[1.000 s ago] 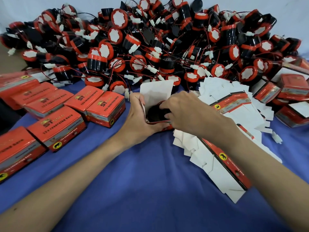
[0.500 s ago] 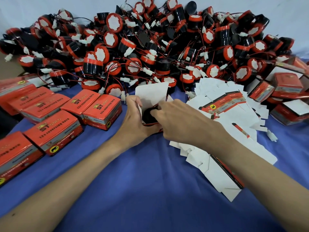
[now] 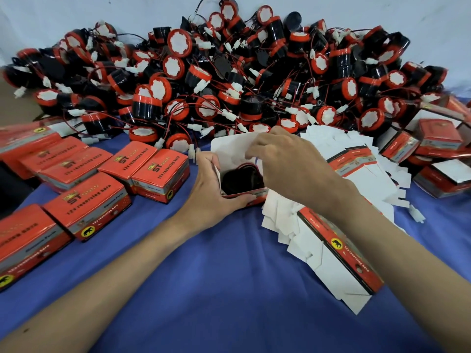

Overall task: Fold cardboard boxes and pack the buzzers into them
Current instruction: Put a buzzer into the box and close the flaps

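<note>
Left hand gripping open box, buzzer inside — right hand curled above, grasp unclear

Your closed red cardboard boxes read "ST" and "12V reversing horn"; the flattened red-edged white carton repeats the latter.

Left hand, right hand, fingers curled.
</note>
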